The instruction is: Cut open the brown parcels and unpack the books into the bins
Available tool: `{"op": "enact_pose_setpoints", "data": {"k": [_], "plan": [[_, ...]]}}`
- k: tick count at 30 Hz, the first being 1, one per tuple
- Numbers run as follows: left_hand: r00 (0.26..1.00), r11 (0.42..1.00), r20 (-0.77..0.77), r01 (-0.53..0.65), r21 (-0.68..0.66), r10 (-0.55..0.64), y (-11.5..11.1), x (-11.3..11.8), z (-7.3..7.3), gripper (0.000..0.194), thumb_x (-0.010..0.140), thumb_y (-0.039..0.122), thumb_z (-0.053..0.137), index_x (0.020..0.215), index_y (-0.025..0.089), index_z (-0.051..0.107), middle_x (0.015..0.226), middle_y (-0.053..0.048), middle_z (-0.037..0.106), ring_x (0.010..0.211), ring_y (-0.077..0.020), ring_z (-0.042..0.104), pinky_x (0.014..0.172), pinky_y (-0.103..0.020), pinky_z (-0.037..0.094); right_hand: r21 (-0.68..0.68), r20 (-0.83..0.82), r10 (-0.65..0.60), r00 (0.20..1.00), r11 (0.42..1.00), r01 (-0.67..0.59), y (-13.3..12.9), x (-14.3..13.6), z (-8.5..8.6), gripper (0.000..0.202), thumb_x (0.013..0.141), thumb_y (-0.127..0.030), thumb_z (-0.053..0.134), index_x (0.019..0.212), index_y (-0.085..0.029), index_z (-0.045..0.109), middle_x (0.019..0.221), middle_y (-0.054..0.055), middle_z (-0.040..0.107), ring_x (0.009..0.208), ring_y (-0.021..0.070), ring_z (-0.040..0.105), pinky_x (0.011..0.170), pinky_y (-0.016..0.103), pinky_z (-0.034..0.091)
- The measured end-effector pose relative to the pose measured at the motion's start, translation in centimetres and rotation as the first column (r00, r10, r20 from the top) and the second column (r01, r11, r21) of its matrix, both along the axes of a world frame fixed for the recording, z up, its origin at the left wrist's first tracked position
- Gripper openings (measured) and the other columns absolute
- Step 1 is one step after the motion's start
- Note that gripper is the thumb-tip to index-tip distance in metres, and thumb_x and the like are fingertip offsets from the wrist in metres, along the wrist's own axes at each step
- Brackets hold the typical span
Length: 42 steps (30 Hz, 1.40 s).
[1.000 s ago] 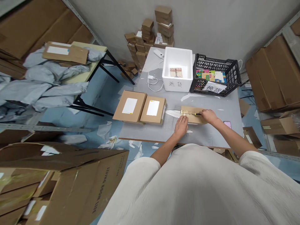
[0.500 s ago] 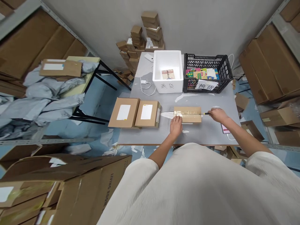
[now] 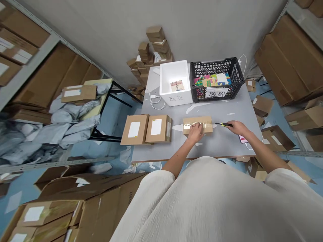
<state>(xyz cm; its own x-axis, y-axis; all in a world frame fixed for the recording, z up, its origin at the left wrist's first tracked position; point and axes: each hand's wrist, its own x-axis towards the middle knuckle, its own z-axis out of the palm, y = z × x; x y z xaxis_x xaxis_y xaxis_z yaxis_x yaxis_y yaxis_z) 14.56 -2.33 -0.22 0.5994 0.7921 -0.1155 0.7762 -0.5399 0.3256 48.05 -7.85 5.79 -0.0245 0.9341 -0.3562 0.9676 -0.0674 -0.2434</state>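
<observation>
Left hand (image 3: pixel 196 133) shifted inward over box (image 3: pixel 199 119) — grip unclear; right hand (image 3: pixel 237 128) closed round cutter (image 3: pixel 223 124), beyond box's right end. Box on table (image 3: pixel 161 152); tape (image 3: pixel 207 126) apparently scored — extent indistinct, flaps unopened.

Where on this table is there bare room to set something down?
Bare tabletop shows between left hand and phone, and, bar a paper scrap, between crate and right hand. Crowded: the back, with white bin and crate side by side, and the left, with two boxes.
</observation>
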Motion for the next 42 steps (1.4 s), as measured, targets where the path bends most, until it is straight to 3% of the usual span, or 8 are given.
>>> {"op": "enact_pose_setpoints", "data": {"k": [5,9,16,22,27,31,36,42], "plan": [[0.991,0.998,-0.122,0.048,-0.048,-0.053,1.5,1.4,0.5,0.06,0.097,0.033,0.078,0.151,0.02,0.056,0.149,-0.02,0.064,0.141,-0.0385,0.062,0.128,-0.055,0.039,0.022,-0.138,-0.018,0.99,1.0,0.021,-0.3,0.2,-1.6,0.038,0.108,-0.038,0.057,0.136,-0.026,0.08,0.13,0.009,0.084,0.114,0.0298,0.077,0.086,0.032,0.054],[0.988,0.996,-0.141,0.051,-0.069,-0.061,2.3,1.5,0.2,0.053,0.095,0.029,0.079,0.144,0.023,0.059,0.146,-0.017,0.065,0.138,-0.0362,0.065,0.13,-0.056,0.035,0.028,-0.241,-0.044,0.97,0.998,0.053,-0.3,0.5,-2.4,0.038,0.108,-0.038,0.057,0.135,-0.025,0.08,0.122,0.008,0.086,0.106,0.0282,0.078,0.086,0.031,0.054],[0.987,0.996,-0.151,0.042,-0.078,-0.054,2.2,1.8,-0.5,0.059,0.093,0.03,0.083,0.145,0.023,0.057,0.147,-0.017,0.065,0.14,-0.036,0.064,0.131,-0.056,0.035,0.01,-0.318,-0.002,0.948,1.0,0.006,1.3,0.5,-3.1,0.037,0.105,-0.037,0.06,0.133,-0.024,0.081,0.121,0.008,0.086,0.104,0.0277,0.077,0.085,0.031,0.054],[0.984,0.995,-0.174,0.009,-0.096,-0.025,1.5,2.1,-0.2,0.066,0.091,0.03,0.088,0.147,0.021,0.054,0.148,-0.018,0.061,0.136,-0.0338,0.066,0.134,-0.051,0.03,-0.021,-0.195,0.148,0.969,0.988,-0.155,3.6,0.4,-3.0,0.041,0.108,-0.039,0.054,0.136,-0.027,0.082,0.121,0.009,0.086,0.103,0.0301,0.076,0.079,0.033,0.05],[0.985,0.997,-0.168,0.011,-0.079,-0.024,1.1,2.0,0.0,0.065,0.091,0.029,0.087,0.146,0.023,0.054,0.146,-0.017,0.061,0.132,-0.0336,0.069,0.134,-0.052,0.031,0.006,-0.019,0.318,0.948,0.948,-0.318,6.0,-1.2,-2.4,0.043,0.11,-0.033,0.046,0.134,-0.025,0.081,0.127,0.013,0.083,0.111,0.0304,0.074,0.088,0.037,0.047],[0.984,0.998,-0.176,0.014,-0.063,-0.025,0.9,1.7,0.2,0.063,0.093,0.032,0.086,0.146,0.024,0.054,0.147,-0.015,0.061,0.129,-0.0331,0.07,0.133,-0.052,0.032,-0.012,-0.016,0.361,0.932,0.932,-0.361,7.3,-2.2,-2.2,0.04,0.107,-0.03,0.048,0.126,-0.024,0.082,0.124,0.014,0.082,0.111,0.03,0.072,0.091,0.038,0.044],[0.988,0.998,-0.154,0.015,-0.055,-0.023,0.9,1.5,0.2,0.062,0.094,0.033,0.085,0.147,0.025,0.055,0.146,-0.015,0.062,0.126,-0.0321,0.071,0.134,-0.051,0.032,-0.132,-0.242,0.181,0.953,0.967,-0.218,7.1,-1.4,-3.1,0.033,0.101,-0.04,0.057,0.114,-0.025,0.083,0.101,0.008,0.081,0.088,0.0243,0.066,0.075,0.033,0.042],[0.988,0.998,-0.153,0.01,-0.055,-0.019,0.9,1.5,0.1,0.062,0.094,0.033,0.085,0.149,0.025,0.056,0.145,-0.014,0.063,0.124,-0.0316,0.072,0.135,-0.052,0.031,-0.315,-0.542,-0.082,0.836,0.942,-0.113,5.3,-0.7,-4.0,0.044,0.089,-0.065,0.07,0.092,-0.021,0.078,0.072,0.0,0.064,0.065,0.0152,0.049,0.061,0.029,0.036]]}}
